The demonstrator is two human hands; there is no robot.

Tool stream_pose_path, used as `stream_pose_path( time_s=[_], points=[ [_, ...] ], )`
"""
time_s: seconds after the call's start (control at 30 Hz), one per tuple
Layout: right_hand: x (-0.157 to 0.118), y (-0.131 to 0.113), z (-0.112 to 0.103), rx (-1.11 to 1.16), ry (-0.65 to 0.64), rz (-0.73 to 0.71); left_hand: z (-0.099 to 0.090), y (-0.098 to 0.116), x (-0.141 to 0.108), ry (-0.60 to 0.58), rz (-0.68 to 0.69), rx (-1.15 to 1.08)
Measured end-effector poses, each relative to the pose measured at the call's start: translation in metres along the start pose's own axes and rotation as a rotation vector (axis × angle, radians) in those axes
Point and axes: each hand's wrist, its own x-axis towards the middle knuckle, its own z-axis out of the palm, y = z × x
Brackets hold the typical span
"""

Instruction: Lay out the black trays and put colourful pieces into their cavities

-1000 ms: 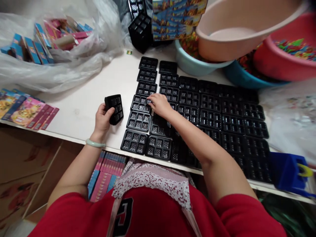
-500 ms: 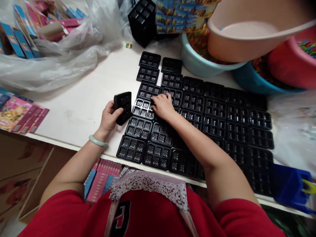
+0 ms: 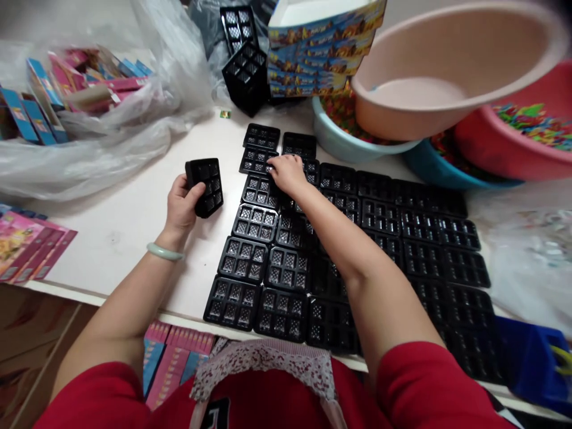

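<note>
My left hand (image 3: pixel 179 205), with a pale green bangle at its wrist, grips a small stack of black plastic trays (image 3: pixel 211 186) tilted up over the white table. The thumb lies across the front of the stack, and the other fingers are mostly hidden behind it. My right hand (image 3: pixel 288 174) reaches to the back of the laid-out trays. Its fingers are apart and rest at the right edge of a black compartment tray (image 3: pixel 254 159). More such trays lie side by side in rows, among them a shiny one (image 3: pixel 254 222) in the left column. My right forearm covers several of them.
Stacked black trays (image 3: pixel 245 71) and blue printed boxes (image 3: pixel 319 53) stand at the back. Basins, one peach (image 3: pixel 402 98), one light blue (image 3: pixel 348 143) and one red (image 3: pixel 527 143), crowd the back right. Plastic sheeting (image 3: pixel 89 173) and pink boxes (image 3: pixel 44 250) lie left; a blue bin (image 3: pixel 531 357) sits right.
My right hand has moved back along the left columns to a farther tray. My left hand has shifted left with its stack. The whole view has tilted up slightly.
</note>
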Motion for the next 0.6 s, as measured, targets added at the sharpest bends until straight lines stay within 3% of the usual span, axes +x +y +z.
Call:
stream_pose_path(
  time_s=[0.1, 0.23, 0.4, 0.6],
  points=[
    [0.014, 0.005, 0.005, -0.026, -0.042, -0.039, 0.02, -0.015, 0.043, 0.037, 0.035, -0.026],
    [0.003, 0.014, 0.011, -0.061, -0.039, -0.082, 0.048, -0.036, 0.081, 0.015, 0.06, -0.04],
    [-0.002, 0.027, 0.008, -0.016, 0.002, -0.094, 0.074, -0.049, 0.095, -0.067, 0.051, -0.072],
    [0.047, 0.027, 0.005, 0.028, 0.016, -0.047, 0.084, -0.051, 0.098, -0.057, 0.033, -0.067]
  ],
)
